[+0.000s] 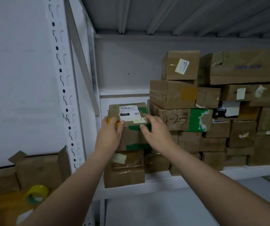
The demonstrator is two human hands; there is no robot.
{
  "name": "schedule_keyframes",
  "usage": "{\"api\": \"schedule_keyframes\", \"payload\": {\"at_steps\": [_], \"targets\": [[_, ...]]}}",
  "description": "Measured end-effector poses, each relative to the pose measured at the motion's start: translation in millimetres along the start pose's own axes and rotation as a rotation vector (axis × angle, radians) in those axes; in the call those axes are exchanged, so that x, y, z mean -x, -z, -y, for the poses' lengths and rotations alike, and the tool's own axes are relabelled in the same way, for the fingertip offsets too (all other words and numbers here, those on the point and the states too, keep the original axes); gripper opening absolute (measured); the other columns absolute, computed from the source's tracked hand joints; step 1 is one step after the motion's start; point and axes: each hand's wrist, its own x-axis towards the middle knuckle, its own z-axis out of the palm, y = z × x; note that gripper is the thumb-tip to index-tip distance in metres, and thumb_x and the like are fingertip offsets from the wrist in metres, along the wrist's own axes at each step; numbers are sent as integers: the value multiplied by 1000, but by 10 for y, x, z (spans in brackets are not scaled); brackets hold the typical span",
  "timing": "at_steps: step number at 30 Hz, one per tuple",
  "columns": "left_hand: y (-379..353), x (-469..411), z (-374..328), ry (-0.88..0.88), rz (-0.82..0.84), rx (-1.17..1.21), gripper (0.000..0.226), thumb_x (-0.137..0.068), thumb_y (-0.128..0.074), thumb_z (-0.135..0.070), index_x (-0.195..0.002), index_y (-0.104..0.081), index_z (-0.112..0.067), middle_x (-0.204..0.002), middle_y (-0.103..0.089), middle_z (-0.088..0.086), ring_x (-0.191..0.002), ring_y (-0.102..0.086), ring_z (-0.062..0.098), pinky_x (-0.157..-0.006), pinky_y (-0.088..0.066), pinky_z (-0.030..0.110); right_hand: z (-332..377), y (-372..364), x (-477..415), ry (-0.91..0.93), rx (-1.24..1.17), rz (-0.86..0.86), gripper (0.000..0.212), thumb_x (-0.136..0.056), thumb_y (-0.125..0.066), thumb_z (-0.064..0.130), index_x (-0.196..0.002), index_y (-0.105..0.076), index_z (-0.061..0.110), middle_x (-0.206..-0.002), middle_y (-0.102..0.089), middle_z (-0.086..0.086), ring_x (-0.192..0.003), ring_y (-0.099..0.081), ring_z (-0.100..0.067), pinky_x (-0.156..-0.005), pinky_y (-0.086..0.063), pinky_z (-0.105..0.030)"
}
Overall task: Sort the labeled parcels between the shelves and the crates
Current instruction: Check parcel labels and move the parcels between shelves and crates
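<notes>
A white metal shelf (163, 181) carries a crowded stack of brown cardboard boxes (220, 128) along its right side. At the left end of that stack, on top of two lower boxes, sits a labeled parcel (131, 126) with green tape and a white label marked 032. The left hand (109, 136) rests on the parcel's near left corner, fingers loosely curled over its top edge. The right hand (155, 131) is spread open, fingertips touching the parcel's right top edge.

Brown matt cardboard parcel (131, 128) bears a white paper label (130, 113); white painted metal shelf upright (65, 95); glossy yellow tape roll (36, 194).
</notes>
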Motion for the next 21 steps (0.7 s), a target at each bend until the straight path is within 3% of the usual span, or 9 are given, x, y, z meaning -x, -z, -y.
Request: {"api": "schedule_keyframes", "payload": {"at_steps": [2,4,5,7,9,11,13,17,21], "targets": [[-24,144,-1,-8,-64,142,26,-100,-40,-36,-116,-53,-20,-129,-46,7,-113,-51,21,-80,-53,27,-35,-20,47,-7,-86,5,41,-98,-47,33,-135,-47,17,-137,-48,-3,-118,-43,-9,-85,-33,-6],[-27,271,-14,78,-116,313,15,-99,-46,-29,-111,-47,-20,-117,-54,5,-102,-57,16,-67,-52,19,-66,-27,111,-7,-179,-1,37,-98,-48,26,-134,-47,18,-138,-47,-2,-112,-38,-2,-74,-31,2],[-11,320,-29,148,-117,417,16,-97,-50,-26,-109,-41,-20,-114,-56,5,-96,-59,14,-64,-54,22,-81,-23,145,-5,-235,-2,38,-98,-50,22,-136,-45,19,-140,-44,-1,-114,-36,0,-77,-32,2],[39,384,-36,212,-101,650,29,-95,-55,-16,-114,-34,-18,-117,-55,4,-100,-59,11,-80,-57,34,-94,2,220,-15,-368,12,48,-96,-54,14,-140,-38,23,-146,-37,0,-125,-34,-3,-95,-38,-11],[115,447,3,193,-94,797,52,-92,-58,-10,-133,-29,-22,-128,-47,-6,-113,-54,4,-93,-50,29,-84,22,294,-15,-465,8,63,-92,-59,11,-145,-28,24,-148,-30,4,-131,-30,-3,-107,-36,-22],[185,526,91,147,-75,854,69,-91,-59,-9,-146,-21,-28,-136,-43,-14,-120,-51,1,-95,-47,22,-65,20,360,30,-469,-21,78,-89,-64,13,-149,-16,26,-141,-23,15,-122,-24,12,-100,-26,-1],[246,603,171,110,-54,885,69,-90,-59,-6,-147,-25,-27,-137,-48,-10,-121,-52,4,-95,-48,24,-47,1,410,66,-436,-15,88,-88,-67,14,-152,-7,23,-134,-16,17,-113,-22,18,-87,-18,11],[313,730,222,102,-62,956,66,-89,-59,1,-143,-31,-24,-130,-56,-10,-115,-56,3,-84,-50,16,-25,-55,495,73,-419,24,87,-87,-67,12,-152,-10,20,-132,-16,11,-117,-27,7,-87,-18,12],[350,779,196,78,-77,922,62,-89,-59,-1,-135,-35,-35,-124,-57,-19,-113,-57,-1,-83,-50,15,-31,-81,530,82,-437,24,87,-86,-68,9,-151,-13,21,-131,-16,12,-110,-27,16,-85,-18,12]]}}
